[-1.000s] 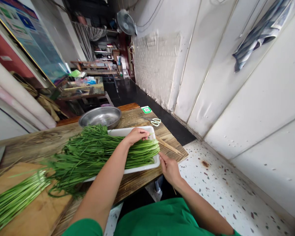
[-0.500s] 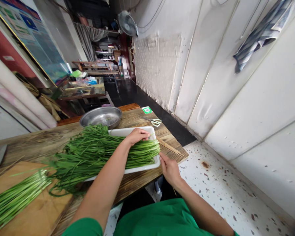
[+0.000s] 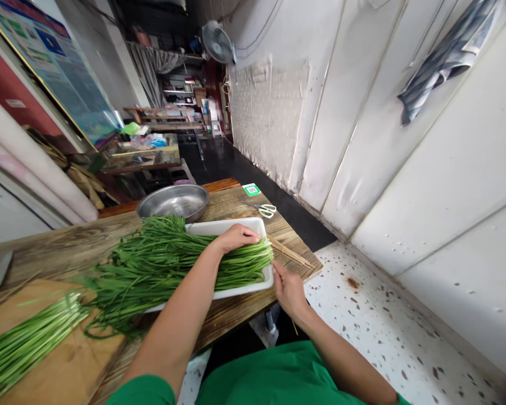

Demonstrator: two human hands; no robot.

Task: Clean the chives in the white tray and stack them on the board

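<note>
Chives in a white tray

board: cut off left | tray: partly hidden by greens

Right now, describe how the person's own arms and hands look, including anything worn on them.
The left hand and right hand are bare: no gloves, and no ring, watch or bracelet can be made out. The forearms are uncovered. The left sleeve is short and plain green, matching the shirt; only a sliver of the right sleeve shows.
</note>
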